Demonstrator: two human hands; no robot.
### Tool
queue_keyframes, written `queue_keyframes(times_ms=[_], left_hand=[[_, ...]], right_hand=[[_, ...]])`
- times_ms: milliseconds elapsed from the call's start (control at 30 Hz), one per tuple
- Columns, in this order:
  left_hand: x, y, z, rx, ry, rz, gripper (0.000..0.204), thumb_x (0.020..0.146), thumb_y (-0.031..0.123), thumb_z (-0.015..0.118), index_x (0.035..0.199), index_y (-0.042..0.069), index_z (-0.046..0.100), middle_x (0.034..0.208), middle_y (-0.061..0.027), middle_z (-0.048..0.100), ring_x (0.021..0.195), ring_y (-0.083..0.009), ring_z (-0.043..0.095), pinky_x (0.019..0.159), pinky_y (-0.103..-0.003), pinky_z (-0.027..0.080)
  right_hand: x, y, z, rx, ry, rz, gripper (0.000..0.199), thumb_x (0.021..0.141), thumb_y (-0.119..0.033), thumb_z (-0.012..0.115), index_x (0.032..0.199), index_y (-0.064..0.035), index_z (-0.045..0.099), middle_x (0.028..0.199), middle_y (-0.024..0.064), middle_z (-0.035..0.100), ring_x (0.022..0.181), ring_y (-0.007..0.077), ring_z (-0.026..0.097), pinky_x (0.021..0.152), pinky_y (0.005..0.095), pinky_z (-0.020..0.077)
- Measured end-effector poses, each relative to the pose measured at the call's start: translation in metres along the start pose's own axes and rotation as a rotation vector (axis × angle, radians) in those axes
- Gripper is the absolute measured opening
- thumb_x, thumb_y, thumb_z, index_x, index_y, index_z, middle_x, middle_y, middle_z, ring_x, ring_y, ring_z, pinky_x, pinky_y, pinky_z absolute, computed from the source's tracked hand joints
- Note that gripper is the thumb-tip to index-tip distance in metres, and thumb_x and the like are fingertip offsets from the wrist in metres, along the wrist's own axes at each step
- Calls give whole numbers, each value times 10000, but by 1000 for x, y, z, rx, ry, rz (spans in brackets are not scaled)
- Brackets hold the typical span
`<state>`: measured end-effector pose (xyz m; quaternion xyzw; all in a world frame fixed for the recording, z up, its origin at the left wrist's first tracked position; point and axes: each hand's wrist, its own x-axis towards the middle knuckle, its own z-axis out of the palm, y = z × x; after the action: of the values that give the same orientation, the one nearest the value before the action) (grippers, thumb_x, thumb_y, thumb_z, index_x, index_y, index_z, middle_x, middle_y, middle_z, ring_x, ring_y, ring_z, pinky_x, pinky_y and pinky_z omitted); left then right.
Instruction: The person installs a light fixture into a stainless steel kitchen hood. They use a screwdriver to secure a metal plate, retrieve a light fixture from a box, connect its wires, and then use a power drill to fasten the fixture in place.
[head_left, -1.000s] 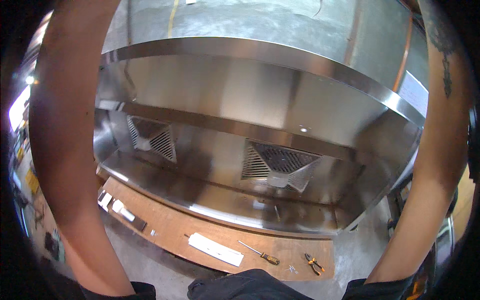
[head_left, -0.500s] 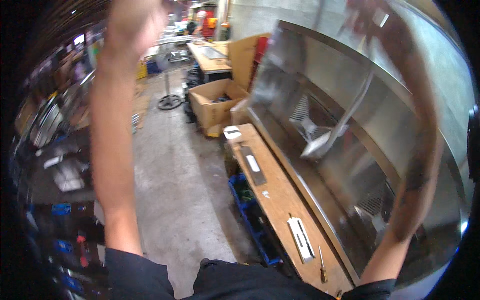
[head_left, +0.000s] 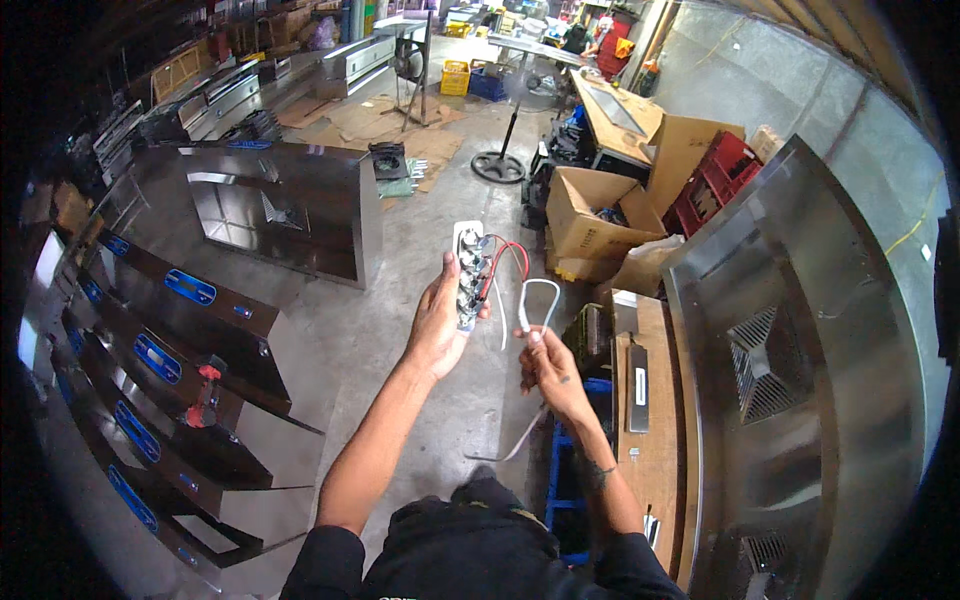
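Note:
In front of my body, my left hand (head_left: 436, 325) is closed around a narrow switch panel (head_left: 470, 275) held upright, its metallic round parts in a row facing right. Red and white wires (head_left: 521, 254) loop out from its right side. My right hand (head_left: 552, 370), to the right and slightly lower, pinches a white cable (head_left: 526, 308) between thumb and fingers. Above that hand the cable bends in a loop, and a grey-white length hangs below it. How the cable joins the panel's wires cannot be made out.
On my right a wooden bench (head_left: 650, 440) runs beside a large steel hood (head_left: 790, 440). Blue crates (head_left: 565, 480) sit under the bench. Steel hood bodies (head_left: 235, 400) stand at left, with a red tool (head_left: 207, 390) on one. Ahead are a cardboard box (head_left: 590, 215) and a round-based stand (head_left: 498, 168).
Both arms have come down from high in the view to in front of my body. The view has swung left, away from the large hood. The panel now shows in my left hand.

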<state>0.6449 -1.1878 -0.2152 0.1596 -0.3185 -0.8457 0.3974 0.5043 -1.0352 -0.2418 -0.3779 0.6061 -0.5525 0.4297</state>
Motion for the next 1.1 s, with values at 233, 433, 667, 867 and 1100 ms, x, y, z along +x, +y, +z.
queue_keyframes(times_ms=[233, 433, 667, 867, 1100], left_hand=[[195, -79, 12, 20, 147, -24, 477, 1066, 507, 508, 1269, 89, 617, 1166, -65, 692, 990, -199, 668, 805, -350, 539], [413, -123, 84, 52, -52, -304, 700, 1016, 694, 420, 1424, 132, 506, 1336, -152, 655, 956, -224, 681, 701, -354, 567], [669, -168, 140, 116, 138, -241, 497, 1029, 605, 514, 1029, 107, 522, 811, -93, 650, 545, -94, 502, 405, -246, 396], [918, -213, 89, 139, 368, -68, 486, 1016, 584, 568, 956, 113, 466, 697, -31, 527, 452, -74, 426, 379, -236, 310], [1168, -253, 78, 719, 94, 6, 454, 1039, 545, 557, 1044, 101, 465, 718, -24, 519, 498, -78, 465, 403, -255, 349]], right_hand=[[168, 18, -78, -3, -154, 45, 346, 1123, -386, 426, 1110, -66, 559, 718, -48, 430, 565, 53, 422, 480, 250, 439], [354, -6, -235, 114, -245, 220, 390, 1116, -437, 428, 937, -100, 509, 690, -36, 442, 495, 71, 369, 431, 250, 300], [569, -35, -381, 223, -238, 277, 356, 1109, -399, 473, 979, -88, 589, 713, -53, 438, 572, 58, 397, 497, 236, 373], [704, -5, -479, 201, -74, 273, 337, 1081, -310, 561, 1255, -32, 637, 819, -49, 498, 686, 64, 472, 618, 241, 480], [907, 6, -599, -244, 168, 158, 305, 1051, -266, 620, 1161, 12, 679, 749, -24, 557, 663, 104, 549, 613, 293, 468]])
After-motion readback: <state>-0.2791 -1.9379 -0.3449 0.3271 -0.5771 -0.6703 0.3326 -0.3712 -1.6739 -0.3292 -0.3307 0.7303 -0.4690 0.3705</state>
